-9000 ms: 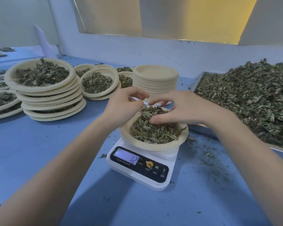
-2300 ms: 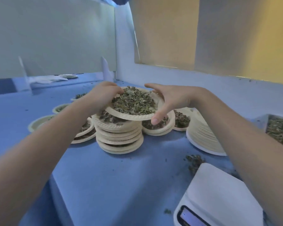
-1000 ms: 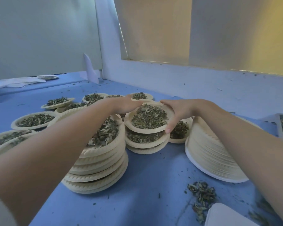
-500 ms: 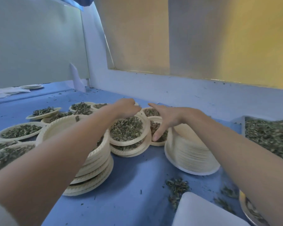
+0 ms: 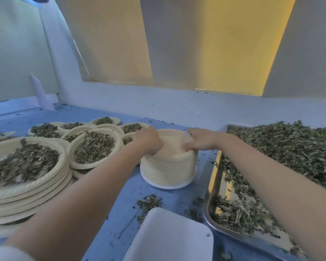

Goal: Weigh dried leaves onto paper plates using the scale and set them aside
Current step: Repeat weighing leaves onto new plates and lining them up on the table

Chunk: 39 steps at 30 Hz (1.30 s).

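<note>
1. Your left hand [image 5: 149,141] grips the 9 o'clock rim of the stack of empty paper plates [image 5: 168,166], fingers curled over its top edge.
2. Your right hand [image 5: 201,141] grips the 3 o'clock rim of the same stack, fingers curled down onto the top plate.
3. The stack stands upright on the blue table [image 5: 105,219], at 12 o'clock from the scale [image 5: 169,236], whose white platform is bare.
4. Loose dried-leaf crumbs [image 5: 149,202] lie on the table between the scale and the stack.
5. The metal tray [image 5: 208,202] sits at 3 o'clock of the stack, just beside it, and holds the heap of dried leaves [image 5: 282,159].
6. Filled plates stand at 9 o'clock of the stack: a tall filled stack [image 5: 26,178] nearest you and a second filled plate [image 5: 94,146] just beyond it, overlapping its rim.
7. Further filled plates [image 5: 45,129] lie at 10 o'clock, toward the wall.
</note>
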{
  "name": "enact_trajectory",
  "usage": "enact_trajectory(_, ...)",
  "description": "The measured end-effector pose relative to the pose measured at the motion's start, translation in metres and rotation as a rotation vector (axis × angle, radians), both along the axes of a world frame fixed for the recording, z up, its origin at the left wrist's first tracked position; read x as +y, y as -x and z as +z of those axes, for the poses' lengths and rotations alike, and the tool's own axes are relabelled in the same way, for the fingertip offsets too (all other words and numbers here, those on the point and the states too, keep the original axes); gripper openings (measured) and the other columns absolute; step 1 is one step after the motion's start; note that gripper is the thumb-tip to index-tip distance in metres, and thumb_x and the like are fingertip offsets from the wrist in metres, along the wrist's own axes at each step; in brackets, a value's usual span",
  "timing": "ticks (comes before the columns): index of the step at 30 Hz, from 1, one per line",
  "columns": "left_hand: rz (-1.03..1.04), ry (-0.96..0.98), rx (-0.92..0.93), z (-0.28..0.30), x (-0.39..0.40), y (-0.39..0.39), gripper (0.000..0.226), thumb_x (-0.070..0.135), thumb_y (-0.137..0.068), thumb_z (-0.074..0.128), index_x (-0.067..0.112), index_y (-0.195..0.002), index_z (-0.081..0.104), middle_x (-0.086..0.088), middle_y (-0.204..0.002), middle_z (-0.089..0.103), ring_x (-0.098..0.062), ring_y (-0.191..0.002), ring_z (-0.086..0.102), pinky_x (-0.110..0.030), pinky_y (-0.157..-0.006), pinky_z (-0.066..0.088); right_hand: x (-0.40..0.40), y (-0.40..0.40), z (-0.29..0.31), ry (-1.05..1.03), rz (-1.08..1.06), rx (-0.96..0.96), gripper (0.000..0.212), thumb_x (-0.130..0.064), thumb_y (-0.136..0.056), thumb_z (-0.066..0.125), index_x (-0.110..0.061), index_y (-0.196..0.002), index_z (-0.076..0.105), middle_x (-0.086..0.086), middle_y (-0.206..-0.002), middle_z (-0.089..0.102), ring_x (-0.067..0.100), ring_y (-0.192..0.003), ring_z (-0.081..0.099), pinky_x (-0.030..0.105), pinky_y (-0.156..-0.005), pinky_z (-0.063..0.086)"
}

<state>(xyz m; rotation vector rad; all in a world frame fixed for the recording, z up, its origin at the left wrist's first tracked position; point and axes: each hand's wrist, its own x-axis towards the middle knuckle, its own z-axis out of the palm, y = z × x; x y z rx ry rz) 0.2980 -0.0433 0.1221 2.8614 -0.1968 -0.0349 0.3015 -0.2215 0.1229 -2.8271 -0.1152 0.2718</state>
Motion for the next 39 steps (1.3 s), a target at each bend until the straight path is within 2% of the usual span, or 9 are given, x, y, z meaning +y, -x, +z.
enact_trajectory(3, 0.048, 0.140, 0.003, -0.013, 0.008, -0.008, 0.022, 0.004, -0.091, 0.038, -0.001, -0.113, 0.042, -0.015, -0.104, 0.053, -0.021, -0.083, 0.051, -0.025, -0.060, 0.038, -0.008, -0.001, -0.016, -0.149, -0.077, -0.029, 0.018, -0.024, -0.090, 0.051, -0.007, -0.096, 0.047, 0.009, -0.098, 0.048, 0.023, -0.085, 0.045, 0.033, -0.070, 0.034)
enact_trajectory(4, 0.068, 0.161, 0.004, -0.015, 0.011, -0.007, 0.007, 0.002, -0.091, 0.038, 0.002, -0.095, 0.043, -0.008, -0.086, 0.050, -0.015, -0.069, 0.045, -0.023, -0.052, 0.033, -0.007, 0.000, -0.019, -0.203, -0.091, -0.050, 0.014, -0.018, -0.088, 0.050, -0.010, -0.082, 0.040, 0.006, -0.082, 0.040, 0.020, -0.072, 0.036, 0.032, -0.061, 0.027)
enact_trajectory(7, 0.067, 0.175, -0.003, -0.014, 0.015, -0.006, 0.025, 0.000, -0.089, 0.037, 0.012, -0.068, 0.031, -0.002, -0.071, 0.037, -0.011, -0.060, 0.034, -0.023, -0.050, 0.026, -0.005, 0.002, -0.020, -0.265, -0.104, -0.106, 0.033, -0.011, -0.085, 0.049, -0.016, -0.066, 0.023, 0.001, -0.066, 0.023, 0.016, -0.057, 0.020, 0.033, -0.054, 0.015)
enact_trajectory(17, -0.012, 0.215, -0.135, 0.053, 0.012, 0.019, 0.029, -0.008, -0.085, 0.034, 0.011, -0.066, 0.025, -0.004, -0.070, 0.029, -0.016, -0.057, 0.025, -0.025, -0.049, 0.021, -0.010, 0.031, 0.038, -0.345, -0.051, -0.268, 0.037, -0.012, -0.091, 0.045, -0.017, -0.066, 0.018, 0.001, -0.066, 0.015, 0.016, -0.056, 0.011, 0.031, -0.054, 0.012)
enact_trajectory(23, -0.063, 0.239, -0.139, 0.062, 0.028, 0.075, 0.030, -0.009, -0.083, 0.035, 0.012, -0.064, 0.024, -0.003, -0.068, 0.026, -0.015, -0.059, 0.023, -0.025, -0.051, 0.018, -0.008, 0.093, 0.039, -0.345, -0.037, -0.279, 0.018, -0.020, -0.093, 0.043, -0.011, -0.081, 0.034, 0.004, -0.080, 0.029, 0.019, -0.064, 0.024, 0.031, -0.057, 0.019)
enact_trajectory(27, -0.045, 0.245, -0.085, 0.038, 0.042, 0.127, 0.015, -0.005, -0.086, 0.035, 0.000, -0.072, 0.036, -0.005, -0.078, 0.041, -0.017, -0.062, 0.031, -0.027, -0.050, 0.020, 0.002, 0.146, 0.014, -0.311, -0.016, -0.245, 0.025, -0.024, -0.093, 0.043, -0.004, -0.106, 0.051, 0.017, -0.095, 0.049, 0.028, -0.073, 0.045, 0.031, -0.062, 0.027)
enact_trajectory(30, -0.026, 0.284, -0.065, 0.008, 0.051, 0.161, 0.016, -0.004, -0.087, 0.036, 0.002, -0.072, 0.038, -0.006, -0.077, 0.040, -0.019, -0.065, 0.035, -0.026, -0.054, 0.025, 0.013, 0.180, -0.014, -0.326, -0.003, -0.234, 0.008, -0.021, -0.089, 0.047, -0.015, -0.090, 0.051, 0.004, -0.078, 0.049, 0.015, -0.064, 0.043, 0.028, -0.054, 0.029)
enact_trajectory(33, 0.016, 0.311, -0.038, -0.024, 0.058, 0.186, 0.013, -0.004, -0.085, 0.039, 0.004, -0.076, 0.042, -0.007, -0.074, 0.038, -0.020, -0.066, 0.037, -0.028, -0.054, 0.028, 0.020, 0.202, -0.044, -0.330, -0.010, -0.230, 0.009, -0.020, -0.086, 0.050, -0.017, -0.077, 0.051, -0.004, -0.071, 0.050, 0.009, -0.061, 0.045, 0.023, -0.050, 0.031)
enact_trajectory(39, 0.115, 0.353, -0.015, -0.082, 0.068, 0.208, 0.015, -0.001, -0.087, 0.035, 0.000, -0.097, 0.047, -0.011, -0.086, 0.046, -0.026, -0.081, 0.042, -0.030, -0.058, 0.030, 0.037, 0.214, -0.082, -0.185, -0.030, -0.195, 0.016, -0.026, -0.085, 0.047, -0.014, -0.076, 0.044, 0.006, -0.080, 0.048, 0.028, -0.079, 0.049, 0.037, -0.069, 0.039)
